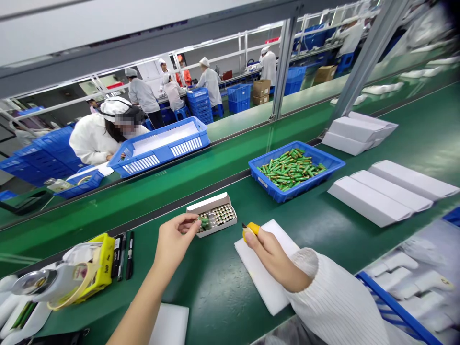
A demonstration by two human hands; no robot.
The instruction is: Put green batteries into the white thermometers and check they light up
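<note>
My left hand (pixel 175 241) pinches a green battery (pixel 204 222) at the near corner of a small white box (pixel 212 214) packed with upright batteries on the green bench. My right hand (pixel 268 253) is closed around a yellow tool (pixel 250 229) with a dark tip, resting over a white foam sheet (pixel 264 275). A blue tray (pixel 295 168) of loose green batteries stands to the right, beyond both hands.
White closed boxes (pixel 390 191) lie at the right, more behind them (pixel 357 132). A yellow tape dispenser (pixel 86 270) and black pens (pixel 124 255) sit at the left. A blue crate (pixel 161 146) and a person in white are across the belt; other workers stand farther back.
</note>
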